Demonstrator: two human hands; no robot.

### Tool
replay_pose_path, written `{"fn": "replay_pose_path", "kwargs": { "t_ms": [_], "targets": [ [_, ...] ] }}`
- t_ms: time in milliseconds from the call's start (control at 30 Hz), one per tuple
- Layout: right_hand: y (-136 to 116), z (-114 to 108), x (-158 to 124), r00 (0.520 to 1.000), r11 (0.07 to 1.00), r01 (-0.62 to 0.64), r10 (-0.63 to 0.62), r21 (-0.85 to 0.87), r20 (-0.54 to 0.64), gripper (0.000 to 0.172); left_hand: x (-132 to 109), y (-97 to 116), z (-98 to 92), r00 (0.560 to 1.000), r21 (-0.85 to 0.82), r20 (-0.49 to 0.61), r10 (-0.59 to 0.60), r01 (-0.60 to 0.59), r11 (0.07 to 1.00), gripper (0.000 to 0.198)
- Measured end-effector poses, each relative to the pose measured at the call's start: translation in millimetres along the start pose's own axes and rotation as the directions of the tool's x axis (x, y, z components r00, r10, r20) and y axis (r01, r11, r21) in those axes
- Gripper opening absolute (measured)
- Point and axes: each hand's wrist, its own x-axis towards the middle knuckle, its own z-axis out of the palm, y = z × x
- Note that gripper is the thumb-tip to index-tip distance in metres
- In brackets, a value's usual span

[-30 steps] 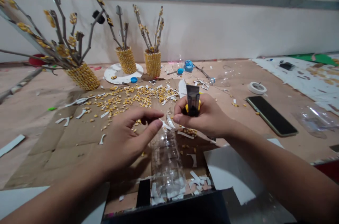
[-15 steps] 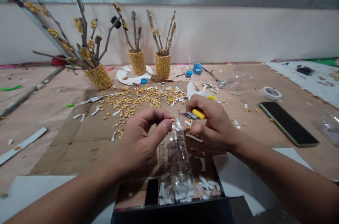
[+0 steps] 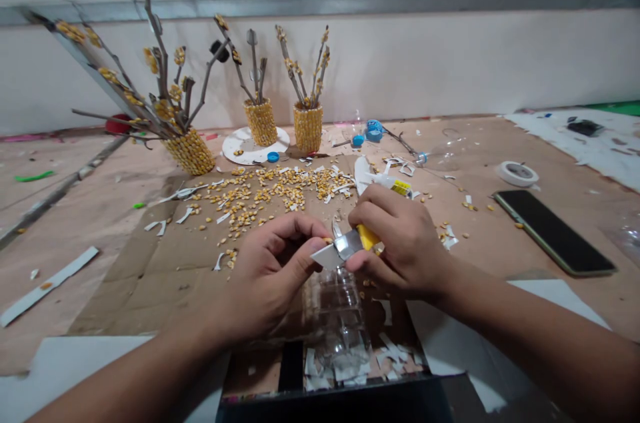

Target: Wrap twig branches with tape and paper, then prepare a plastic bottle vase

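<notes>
My left hand (image 3: 280, 269) pinches a corn kernel (image 3: 327, 241) between thumb and fingertips. My right hand (image 3: 400, 239) is closed round a yellow utility knife (image 3: 367, 237), its wide flat blade (image 3: 326, 256) pointing left against or very near the left thumb and the kernel. Below both hands lies a clear plastic bottle (image 3: 340, 306), its upper end partly covered by them. Beyond the hands, loose corn kernels (image 3: 285, 186) are scattered on the cardboard (image 3: 150, 263). A white glue bottle (image 3: 403, 188) with a yellow label lies just behind my right hand.
Three kernel-covered pots (image 3: 307, 128) holding twigs stand at the back; one rests on a white disc (image 3: 235, 146). On the right are a phone (image 3: 555, 231) and a tape roll (image 3: 518, 173). White paper scraps (image 3: 395, 353) lie near the front edge.
The knife has turned so its blade's flat side shows, and its tip has come left and down to the left fingertips. The view has shifted slightly.
</notes>
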Motion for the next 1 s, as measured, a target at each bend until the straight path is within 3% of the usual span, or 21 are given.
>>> {"fn": "replay_pose_path", "kwargs": {
  "t_ms": [233, 633, 733, 833, 1000],
  "targets": [
    [0.8, 2.7, 0.1, 0.998, 0.999, 0.038, -0.039, -0.006, -0.054, 0.064, -0.9, -3.3, 0.0, 1.0, -0.019, -0.001, 0.029, -0.029, 0.999, 0.025],
    [-1.3, 6.4, -0.9, 0.999, 0.999, 0.036, -0.036, 0.04, -0.001, 0.068, -5.6, -5.9, -6.9, 0.996, 0.05, 0.045, 0.078, -0.08, 0.996, 0.016],
    [10.9, 6.9, -0.7, 0.991, 0.992, -0.128, 0.127, -0.022, -0.043, 0.061, -9.9, -5.2, -9.6, 0.992, 0.026, 0.1, 0.073, -0.076, 0.997, 0.015],
    [26.7, 6.1, -0.3, 0.942, 0.95, -0.311, 0.31, 0.008, -0.126, 0.054, -12.4, -3.4, -10.4, 0.989, 0.029, 0.136, 0.055, -0.06, 0.998, 0.012],
    [19.7, 2.1, 1.2, 0.951, 0.923, -0.27, 0.3, 0.273, -0.074, 0.033, -7.5, -5.9, -8.7, 0.998, 0.107, 0.05, 0.029, -0.034, 0.994, 0.011]
  ]
}}
